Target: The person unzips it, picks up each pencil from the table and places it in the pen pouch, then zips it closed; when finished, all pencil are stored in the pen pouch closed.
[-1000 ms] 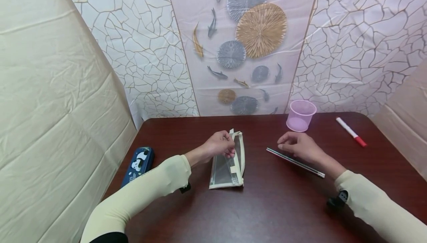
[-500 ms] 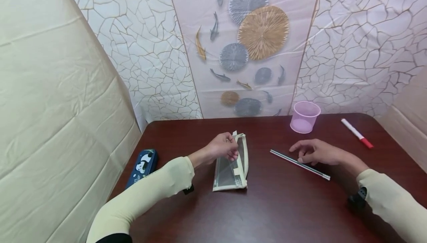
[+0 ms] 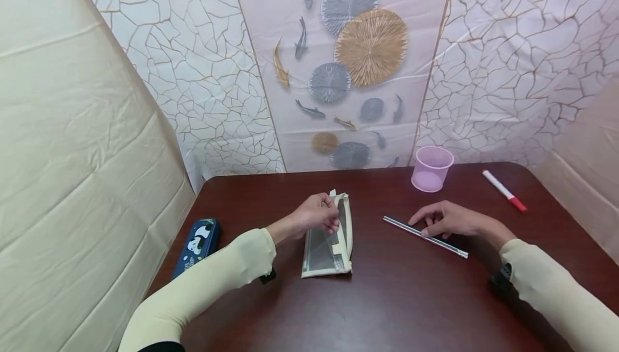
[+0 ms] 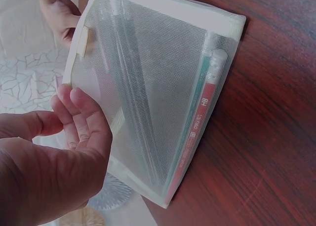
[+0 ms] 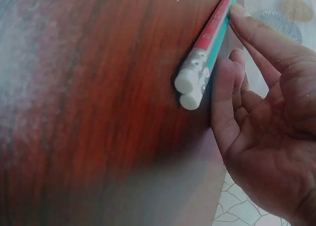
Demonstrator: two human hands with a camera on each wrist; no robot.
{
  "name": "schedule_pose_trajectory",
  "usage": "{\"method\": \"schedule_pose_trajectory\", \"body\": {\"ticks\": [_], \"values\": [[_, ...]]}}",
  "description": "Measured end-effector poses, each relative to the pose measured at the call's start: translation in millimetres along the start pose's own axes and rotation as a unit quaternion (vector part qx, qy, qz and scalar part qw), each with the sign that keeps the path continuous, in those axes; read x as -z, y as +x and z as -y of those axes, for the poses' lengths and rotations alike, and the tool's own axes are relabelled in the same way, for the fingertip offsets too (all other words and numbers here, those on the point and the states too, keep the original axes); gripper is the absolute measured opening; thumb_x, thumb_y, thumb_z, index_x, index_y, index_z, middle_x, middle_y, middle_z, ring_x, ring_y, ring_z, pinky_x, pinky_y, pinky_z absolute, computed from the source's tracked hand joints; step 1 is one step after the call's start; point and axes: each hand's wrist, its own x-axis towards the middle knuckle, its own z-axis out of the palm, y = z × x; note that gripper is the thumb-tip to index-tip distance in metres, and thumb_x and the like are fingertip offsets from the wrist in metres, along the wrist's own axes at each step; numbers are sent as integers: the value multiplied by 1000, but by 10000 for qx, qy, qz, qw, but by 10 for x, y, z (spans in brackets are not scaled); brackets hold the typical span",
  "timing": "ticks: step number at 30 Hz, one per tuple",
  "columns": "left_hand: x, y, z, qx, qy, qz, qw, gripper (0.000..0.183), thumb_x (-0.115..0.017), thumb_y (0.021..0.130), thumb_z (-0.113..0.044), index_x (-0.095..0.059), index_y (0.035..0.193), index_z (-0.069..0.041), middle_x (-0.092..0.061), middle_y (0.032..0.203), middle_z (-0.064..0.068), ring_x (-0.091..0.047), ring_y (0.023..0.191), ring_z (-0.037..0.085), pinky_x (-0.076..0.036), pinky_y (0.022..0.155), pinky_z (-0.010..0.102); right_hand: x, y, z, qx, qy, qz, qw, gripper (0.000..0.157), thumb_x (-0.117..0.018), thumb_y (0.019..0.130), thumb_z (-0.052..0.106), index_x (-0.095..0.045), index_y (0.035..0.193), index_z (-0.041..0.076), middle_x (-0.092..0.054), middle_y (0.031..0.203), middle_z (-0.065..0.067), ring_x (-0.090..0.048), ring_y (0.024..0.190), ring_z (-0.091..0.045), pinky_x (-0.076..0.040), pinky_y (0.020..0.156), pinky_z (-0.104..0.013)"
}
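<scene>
My left hand (image 3: 319,214) pinches the upper edge of a see-through mesh pencil pouch (image 3: 321,255) with cream trim, keeping it propped up. In the left wrist view, fingertips meet at its zip edge, and a red HB pencil (image 4: 201,107) and a green pencil (image 4: 200,83) show through the mesh. To the right, my right hand (image 3: 447,218) is low over two pencils lying side by side on the table. In the right wrist view these are a red pencil (image 5: 210,33) and a green pencil (image 5: 217,41) with white erasers; the thumb touches the green one.
A navy panda pencil case (image 3: 198,244) lies at the left, partly behind the left sleeve. A pink translucent cup (image 3: 432,169) stands at the table's back right. Farther right lies a white marker with a red cap (image 3: 504,191). Patterned cloth hangs behind the dark wooden table (image 3: 377,309).
My right hand has come down to the pencils, its thumb and index finger now right at them. The left hand keeps its hold on the pouch. The head view shifted slightly.
</scene>
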Motion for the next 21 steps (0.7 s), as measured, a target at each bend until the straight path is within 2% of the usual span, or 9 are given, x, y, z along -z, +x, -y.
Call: {"method": "schedule_pose_trajectory", "body": {"ticks": [9, 13, 17, 21], "values": [[8, 18, 18, -2, -71, 21, 10000, 9, -54, 97, -1, -49, 103, -5, -68, 74, 7, -69, 63, 14, -62, 61, 25, -18, -18, 3, 31, -21, -53, 10000, 34, -75, 97, 15, -72, 130, 9, -62, 87, -16, -58, 72, -26, -55, 54, -32], [8, 10, 28, 23, -74, 23, 10000, 9, -55, 97, -1, -50, 104, -4, -68, 74, 7, -69, 63, 14, -62, 61, 25, -41, -16, 28, -44, -21, -144, 9999, 32, -75, 97, 13, -72, 128, 7, -61, 85, -13, -58, 70, -23, -54, 53, -32], [10, 9, 30, 7, -81, 63, 9999, 9, -54, 97, -1, -48, 104, -4, -68, 74, 6, -69, 63, 14, -62, 61, 25, -76, 16, 57, -92, -442, -532, 9976, 27, -75, 95, 11, -72, 122, 9, -61, 82, -6, -58, 67, -14, -53, 49, -31], [23, 21, 25, -26, -120, 41, 9999, 9, -53, 98, -2, -48, 104, -4, -67, 74, 6, -68, 63, 14, -62, 61, 25, -87, 63, 103, -108, -1080, -940, 9896, 26, -76, 93, 10, -72, 118, 14, -62, 79, -1, -58, 64, -10, -53, 47, -31]]}}
